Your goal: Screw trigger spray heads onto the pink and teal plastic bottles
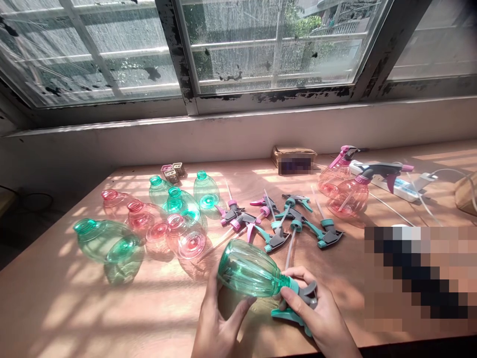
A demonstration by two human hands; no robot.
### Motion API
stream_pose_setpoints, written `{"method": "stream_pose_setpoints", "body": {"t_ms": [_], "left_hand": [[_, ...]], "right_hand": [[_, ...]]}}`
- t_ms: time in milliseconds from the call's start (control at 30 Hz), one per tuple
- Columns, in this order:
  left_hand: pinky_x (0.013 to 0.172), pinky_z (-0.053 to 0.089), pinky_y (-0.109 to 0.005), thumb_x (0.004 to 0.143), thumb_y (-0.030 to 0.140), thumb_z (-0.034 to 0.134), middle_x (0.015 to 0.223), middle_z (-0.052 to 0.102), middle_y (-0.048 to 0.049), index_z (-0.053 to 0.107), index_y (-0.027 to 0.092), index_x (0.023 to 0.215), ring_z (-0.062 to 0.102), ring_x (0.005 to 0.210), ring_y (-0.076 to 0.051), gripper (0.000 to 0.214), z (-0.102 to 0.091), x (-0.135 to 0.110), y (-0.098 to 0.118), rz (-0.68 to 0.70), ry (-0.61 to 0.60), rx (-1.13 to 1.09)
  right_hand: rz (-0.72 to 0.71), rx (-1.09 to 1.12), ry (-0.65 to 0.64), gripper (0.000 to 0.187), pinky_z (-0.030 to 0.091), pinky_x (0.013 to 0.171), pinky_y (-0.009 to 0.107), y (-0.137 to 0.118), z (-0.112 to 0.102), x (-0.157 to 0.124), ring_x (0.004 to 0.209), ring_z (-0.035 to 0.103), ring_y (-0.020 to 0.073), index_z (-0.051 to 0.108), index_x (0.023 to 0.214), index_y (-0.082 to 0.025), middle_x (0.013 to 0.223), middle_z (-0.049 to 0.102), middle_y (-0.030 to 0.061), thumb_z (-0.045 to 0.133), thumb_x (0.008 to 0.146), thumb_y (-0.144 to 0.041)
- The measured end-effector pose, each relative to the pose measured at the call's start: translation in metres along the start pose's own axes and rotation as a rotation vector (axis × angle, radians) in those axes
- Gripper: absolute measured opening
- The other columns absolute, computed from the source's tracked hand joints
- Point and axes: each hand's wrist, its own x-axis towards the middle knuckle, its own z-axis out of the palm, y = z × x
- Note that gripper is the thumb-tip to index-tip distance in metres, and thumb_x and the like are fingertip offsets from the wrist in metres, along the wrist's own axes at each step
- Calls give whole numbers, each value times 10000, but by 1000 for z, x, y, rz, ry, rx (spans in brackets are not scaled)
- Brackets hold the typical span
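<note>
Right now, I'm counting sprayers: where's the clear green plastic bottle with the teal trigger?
The bottle is at the head view's lower centre, held between the left hand and right hand.

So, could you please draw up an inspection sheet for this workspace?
Surface: wooden table, streaked with sunlight and shadow; pixelation hides part at right.
Job's things: green bottle tilted, teal-and-grey spray head at its neck; headless bottles at left; loose spray heads mid-table; two pink spray bottles with heads at right.
Clutter: cardboard box and small blocks towards the back.
Hands: left hand holds the bottle's body; right hand grips the spray head.
Cables: white cable near a power strip.
Surroundings: window with chipped frame.
</note>
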Motion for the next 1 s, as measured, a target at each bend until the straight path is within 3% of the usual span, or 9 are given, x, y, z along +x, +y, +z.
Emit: {"method": "stream_pose_setpoints", "body": {"t_ms": [200, 533, 767, 1000], "left_hand": [[1258, 350, -522, 845, 510, 780, 1571, 576, -88, 468, 327, 1511, 453, 1519, -356, 758, 0, 0, -7, 1, 7, 2], [1247, 374, -479, 852, 516, 775, 1576, 577, -68, 459, 336, 1529, 480, 1500, -345, 769, 1, 0, 5, 9, -13, -9], [1267, 335, -501, 858, 488, 783, 1584, 567, -45, 450, 357, 1524, 461, 1512, -330, 756, 0, 0, 5, 0, -33, -31], [1241, 390, -476, 843, 516, 782, 1529, 622, -34, 493, 366, 1491, 514, 1475, -329, 725, 2, 0, 6, 11, -5, 5]], "right_hand": [[-2, 2, -15, 448, 592, 647, 300, 0, 0, 0, 650, 686, 191, 711, 1034, -205, 678, 741, 3, 839, 819, -576], [-2, 19, -26, 435, 592, 647, 290, -1, 0, 0, 653, 679, 175, 697, 1030, -208, 690, 736, 0, 835, 833, -570], [-4, -4, -41, 451, 582, 652, 290, -1, -2, 0, 667, 673, 177, 690, 1048, -204, 708, 720, -1, 822, 842, -583], [-12, -18, -48, 434, 570, 667, 266, 1, -3, 0, 681, 661, 163, 687, 1054, -213, 711, 719, -5, 812, 855, -578]]}}
